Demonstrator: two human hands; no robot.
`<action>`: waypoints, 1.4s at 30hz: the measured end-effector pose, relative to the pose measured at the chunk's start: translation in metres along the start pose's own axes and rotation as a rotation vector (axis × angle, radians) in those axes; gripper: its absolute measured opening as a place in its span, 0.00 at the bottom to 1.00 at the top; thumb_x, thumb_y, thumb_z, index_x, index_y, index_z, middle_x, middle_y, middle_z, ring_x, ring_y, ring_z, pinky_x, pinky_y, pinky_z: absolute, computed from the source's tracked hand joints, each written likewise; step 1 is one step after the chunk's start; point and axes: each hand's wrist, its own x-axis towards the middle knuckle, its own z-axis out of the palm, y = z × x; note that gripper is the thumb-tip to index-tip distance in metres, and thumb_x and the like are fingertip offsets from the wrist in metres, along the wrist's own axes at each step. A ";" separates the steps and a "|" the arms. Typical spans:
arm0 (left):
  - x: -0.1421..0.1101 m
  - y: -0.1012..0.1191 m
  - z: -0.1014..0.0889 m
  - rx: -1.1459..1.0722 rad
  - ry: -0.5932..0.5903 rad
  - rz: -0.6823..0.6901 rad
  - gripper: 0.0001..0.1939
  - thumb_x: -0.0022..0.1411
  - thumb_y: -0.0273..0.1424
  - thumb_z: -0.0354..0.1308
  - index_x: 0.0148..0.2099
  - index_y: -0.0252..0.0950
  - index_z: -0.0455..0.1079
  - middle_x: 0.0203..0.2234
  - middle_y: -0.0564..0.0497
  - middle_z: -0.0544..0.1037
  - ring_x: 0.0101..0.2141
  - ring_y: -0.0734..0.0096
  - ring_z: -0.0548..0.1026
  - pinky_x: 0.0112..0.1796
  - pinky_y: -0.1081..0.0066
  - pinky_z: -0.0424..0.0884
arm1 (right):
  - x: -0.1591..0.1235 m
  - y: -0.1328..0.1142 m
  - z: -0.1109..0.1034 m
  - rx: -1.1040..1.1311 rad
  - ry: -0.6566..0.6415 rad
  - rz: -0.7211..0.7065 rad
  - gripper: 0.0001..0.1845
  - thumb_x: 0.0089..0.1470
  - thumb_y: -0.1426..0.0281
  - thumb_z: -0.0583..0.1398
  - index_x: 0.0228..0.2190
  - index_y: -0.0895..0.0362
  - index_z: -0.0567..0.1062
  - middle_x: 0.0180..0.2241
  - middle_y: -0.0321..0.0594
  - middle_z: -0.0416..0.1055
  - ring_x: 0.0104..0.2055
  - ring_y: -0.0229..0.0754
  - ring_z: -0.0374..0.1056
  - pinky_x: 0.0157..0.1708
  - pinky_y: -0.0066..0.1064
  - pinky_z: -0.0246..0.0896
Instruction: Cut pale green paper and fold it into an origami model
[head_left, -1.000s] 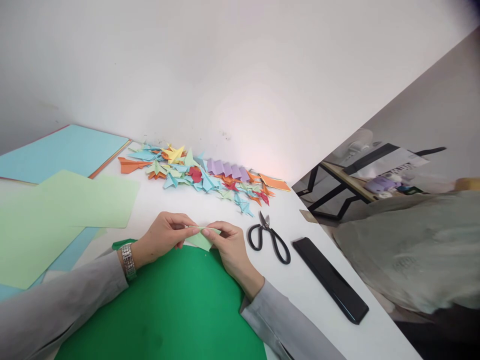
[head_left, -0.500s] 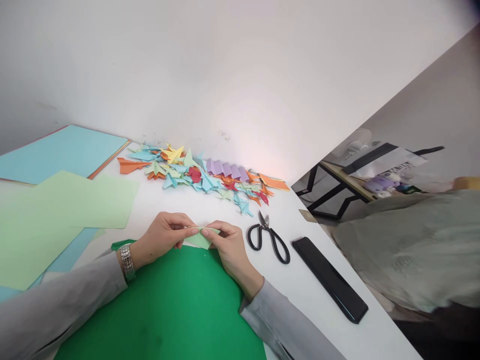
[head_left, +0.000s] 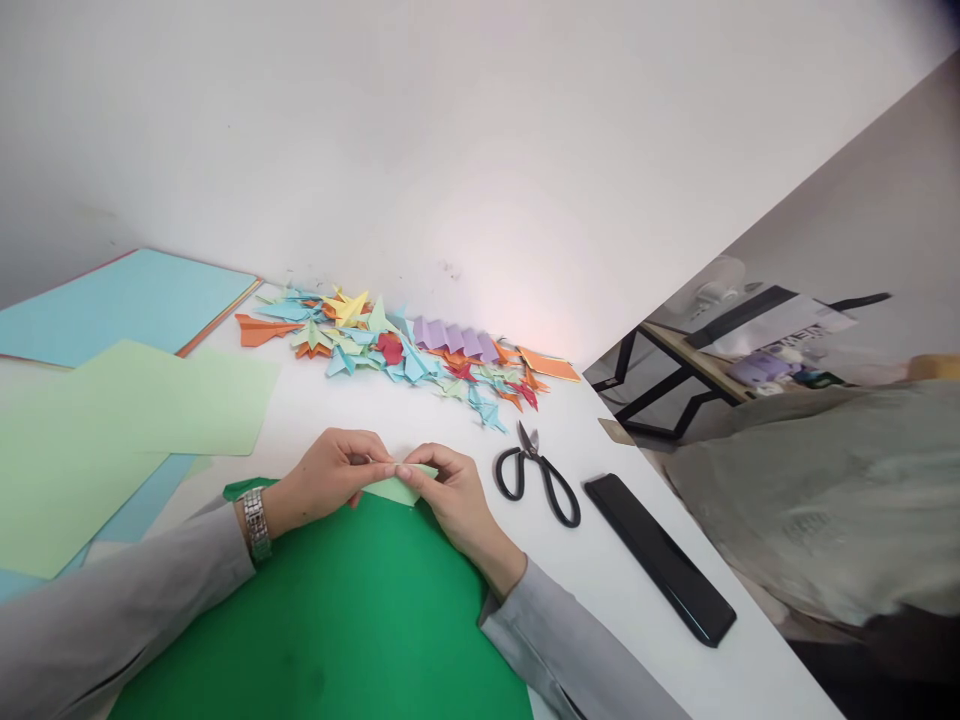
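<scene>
A small piece of light green paper (head_left: 397,490) is pinched between both hands, just above the far edge of a large green sheet (head_left: 337,600). My left hand (head_left: 330,475), with a metal watch (head_left: 256,522) at its wrist, closes thumb and fingers on the paper's left side. On the other side my right hand (head_left: 454,500) grips it the same way, and the two thumb tips meet at its upper edge. Fingers cover much of the paper, so its folds are partly hidden.
Folded paper shapes (head_left: 412,355) lie heaped along the wall. Scissors (head_left: 531,460) and a long black case (head_left: 660,560) rest at right. Light green sheets (head_left: 112,430) and blue sheets (head_left: 135,310) cover the left. A person in a grey-green top (head_left: 840,490) is beyond the table's right edge.
Both hands have dipped slightly, and the thumbs have come together on the paper's upper edge. The paper has tilted a little between them. Everything else on the table stays put.
</scene>
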 end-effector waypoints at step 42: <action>0.003 0.003 0.002 0.100 0.029 -0.038 0.12 0.51 0.37 0.58 0.23 0.33 0.68 0.14 0.59 0.59 0.18 0.80 0.53 0.20 0.75 0.48 | -0.001 0.004 0.002 -0.097 -0.123 -0.051 0.22 0.54 0.53 0.54 0.19 0.56 0.63 0.18 0.30 0.50 0.22 0.33 0.46 0.22 0.26 0.43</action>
